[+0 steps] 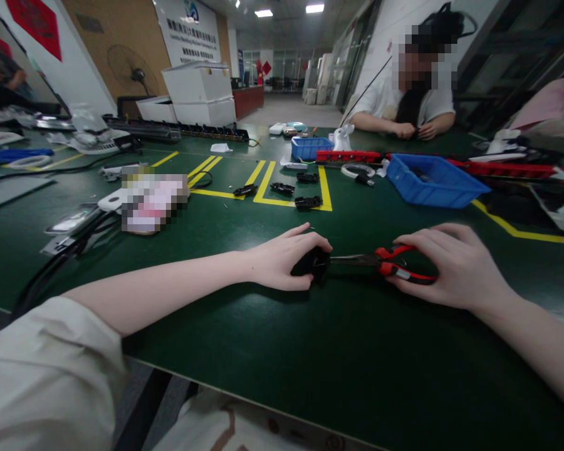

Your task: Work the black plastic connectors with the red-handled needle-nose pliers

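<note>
We see our left hand (286, 260) reaching in from the lower left, its forearm laid low and almost straight across the table (263, 351), the loose pale sleeve (51, 369) bunched near the elbow. The back of this hand faces up; its fingers arch over the far side of a small black part (318, 266) and the thumb presses in from the near side, so the part is pinched between them. One finger stands off, stretched out ahead of the others. Much of the part is hidden by the hand, and we cannot make out its shape.

Our right hand (455, 266) comes from the lower right, its forearm slanting up and inward. It is closed around the red-handled pliers (384, 262), knuckles up, with fingers on the far handle and the thumb by the near one; the handles stand somewhat spread. The pliers lie nearly level and point left, their tips meeting the right side of the black part. We cannot tell exactly what the tips grip.

The black part is at the middle of the table, between our two hands. Beyond it, four similar black pieces (282, 188) lie near yellow tape lines (326, 188), with a blue bin (435, 181) farther right.
</note>
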